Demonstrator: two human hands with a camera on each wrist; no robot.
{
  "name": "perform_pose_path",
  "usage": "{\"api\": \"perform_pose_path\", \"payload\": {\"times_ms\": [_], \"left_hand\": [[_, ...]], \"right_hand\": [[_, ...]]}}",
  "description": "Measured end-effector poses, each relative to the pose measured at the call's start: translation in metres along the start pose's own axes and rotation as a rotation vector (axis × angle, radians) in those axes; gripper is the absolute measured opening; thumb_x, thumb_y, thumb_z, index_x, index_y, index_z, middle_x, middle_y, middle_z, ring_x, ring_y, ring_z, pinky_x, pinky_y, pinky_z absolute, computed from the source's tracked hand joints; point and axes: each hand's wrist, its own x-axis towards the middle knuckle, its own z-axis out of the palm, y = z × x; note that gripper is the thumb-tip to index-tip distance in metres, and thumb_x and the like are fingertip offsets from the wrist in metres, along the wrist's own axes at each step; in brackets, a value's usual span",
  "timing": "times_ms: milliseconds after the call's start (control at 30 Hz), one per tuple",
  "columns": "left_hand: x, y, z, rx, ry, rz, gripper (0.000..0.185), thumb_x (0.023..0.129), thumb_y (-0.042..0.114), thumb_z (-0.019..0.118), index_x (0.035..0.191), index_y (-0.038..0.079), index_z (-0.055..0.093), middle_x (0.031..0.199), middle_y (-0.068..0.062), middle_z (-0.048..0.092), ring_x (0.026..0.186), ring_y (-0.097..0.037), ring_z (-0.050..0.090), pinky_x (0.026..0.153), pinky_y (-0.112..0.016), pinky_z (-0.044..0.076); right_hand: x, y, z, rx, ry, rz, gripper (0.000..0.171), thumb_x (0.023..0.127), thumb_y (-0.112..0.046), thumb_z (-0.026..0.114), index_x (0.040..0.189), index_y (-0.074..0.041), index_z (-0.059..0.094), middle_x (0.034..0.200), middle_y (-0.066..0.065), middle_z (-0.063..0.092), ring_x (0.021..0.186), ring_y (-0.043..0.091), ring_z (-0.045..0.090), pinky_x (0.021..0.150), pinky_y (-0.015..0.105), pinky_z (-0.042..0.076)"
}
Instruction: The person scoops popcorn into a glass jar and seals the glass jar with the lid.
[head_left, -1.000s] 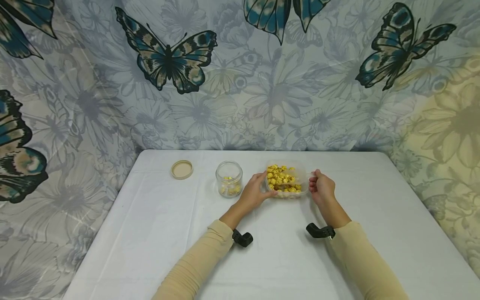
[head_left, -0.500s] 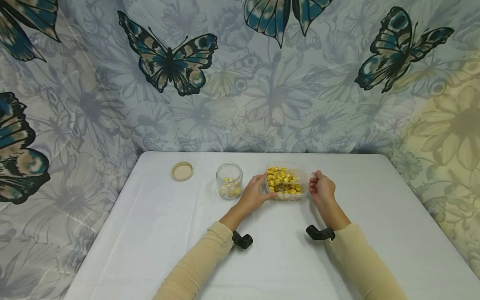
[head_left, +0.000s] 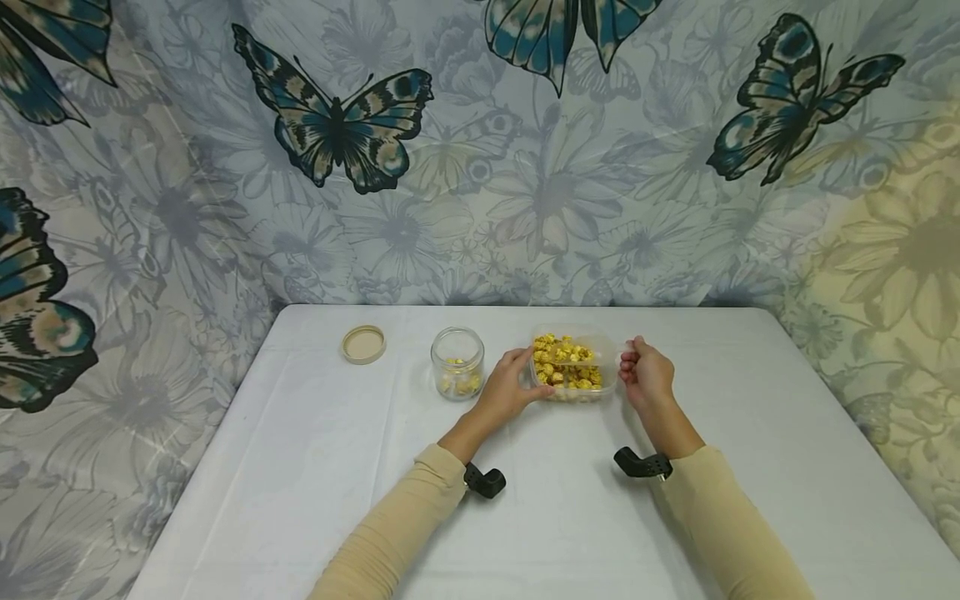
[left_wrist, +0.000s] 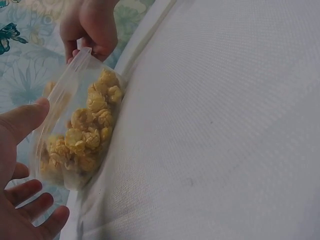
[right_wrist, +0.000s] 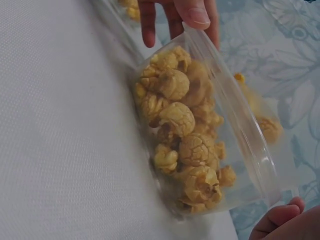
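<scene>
A clear plastic container (head_left: 573,395) of yellow popcorn (head_left: 564,350) stands on the table in the head view. My left hand (head_left: 508,387) spans its left end, thumb at the front edge and fingers round the far side. In the left wrist view the thumb (left_wrist: 37,110) lies along the rim. My right hand (head_left: 647,375), fingers curled, pinches a thin clear plastic strip (right_wrist: 295,192) at the right end of the container; I cannot tell what the strip belongs to. Left of the container is a glass jar (head_left: 457,346) with a little popcorn at its bottom.
A round gold-coloured lid (head_left: 363,345) lies left of the jar. White cloth covers the table (head_left: 300,467). A wall hanging (head_left: 555,208) printed with butterflies and flowers rises behind the far edge.
The popcorn in the container has shifted, spreading toward its middle and front. My right hand has moved very slightly to the right. The left hand keeps its place on the container.
</scene>
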Motion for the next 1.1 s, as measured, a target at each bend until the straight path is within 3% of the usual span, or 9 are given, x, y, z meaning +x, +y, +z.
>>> {"api": "perform_pose_path", "payload": {"times_ms": [1100], "left_hand": [[-0.0004,0.001,-0.0001,0.01,0.03,-0.005,0.082,0.084,0.044,0.074,0.151,0.014,0.037,0.152,-0.01,0.039,0.14,-0.03,0.038,0.113,-0.045,0.039]], "right_hand": [[-0.0051,-0.0084,-0.0027,0.08,-0.045,0.006,0.029,0.103,-0.019,0.047,0.079,-0.008,0.058,0.054,0.002,0.052,0.045,0.01,0.045,0.041,0.019,0.039]]}}
